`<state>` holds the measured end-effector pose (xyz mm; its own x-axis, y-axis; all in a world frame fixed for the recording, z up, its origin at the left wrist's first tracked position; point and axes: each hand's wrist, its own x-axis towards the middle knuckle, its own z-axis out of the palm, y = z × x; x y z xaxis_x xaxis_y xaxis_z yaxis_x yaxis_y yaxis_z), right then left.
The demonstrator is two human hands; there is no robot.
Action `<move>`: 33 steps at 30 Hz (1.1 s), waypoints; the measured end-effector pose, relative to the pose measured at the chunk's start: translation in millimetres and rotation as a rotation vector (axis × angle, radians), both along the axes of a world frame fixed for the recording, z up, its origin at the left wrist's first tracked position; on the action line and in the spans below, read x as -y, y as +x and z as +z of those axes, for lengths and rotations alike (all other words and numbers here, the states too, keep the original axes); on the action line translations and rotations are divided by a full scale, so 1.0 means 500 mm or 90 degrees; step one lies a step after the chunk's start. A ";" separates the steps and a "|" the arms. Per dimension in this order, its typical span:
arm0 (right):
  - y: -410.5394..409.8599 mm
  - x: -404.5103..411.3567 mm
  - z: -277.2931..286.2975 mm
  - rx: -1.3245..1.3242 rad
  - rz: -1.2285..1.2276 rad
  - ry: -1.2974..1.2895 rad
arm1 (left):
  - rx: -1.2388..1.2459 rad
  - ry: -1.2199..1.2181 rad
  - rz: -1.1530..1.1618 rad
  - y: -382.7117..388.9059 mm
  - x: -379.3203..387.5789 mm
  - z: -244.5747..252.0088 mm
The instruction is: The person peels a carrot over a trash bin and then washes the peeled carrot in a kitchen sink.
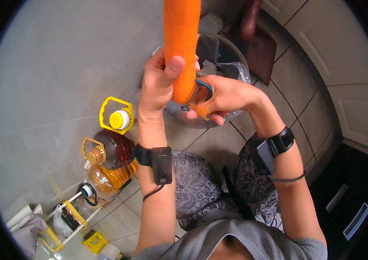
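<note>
A large orange carrot point(182, 42) stands out upward from my left hand point(158, 83), whose thumb lies across its near side. Just right of the carrot's lower end, my right hand point(226, 96) grips a blue-handled peeler point(205, 85), its edge close to or touching the carrot. A strip of orange peel point(201, 110) hangs at the peeler and my fingers. Beneath both hands stands a round bin point(244, 61) with a clear plastic bag liner and scraps inside; my hands hide part of it.
Along the wall at left stand a dark bottle with a yellow handle point(115, 149), an oil bottle point(106, 178) and a white rack point(73, 198). A dark red dustpan point(262, 52) lies beyond the bin. Cabinet doors point(356, 107) line the right.
</note>
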<state>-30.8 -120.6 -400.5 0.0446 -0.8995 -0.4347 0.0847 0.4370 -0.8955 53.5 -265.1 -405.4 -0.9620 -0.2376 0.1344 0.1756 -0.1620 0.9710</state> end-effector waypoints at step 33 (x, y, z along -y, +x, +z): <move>-0.023 -0.007 -0.039 0.082 -0.056 -0.051 | -0.098 0.258 -0.087 -0.007 0.007 -0.027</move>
<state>-42.3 -116.8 -419.9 0.0147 -0.9341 -0.3567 0.2356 0.3500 -0.9066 49.8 -268.4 -419.0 -0.9644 -0.1730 0.2001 0.2633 -0.5554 0.7888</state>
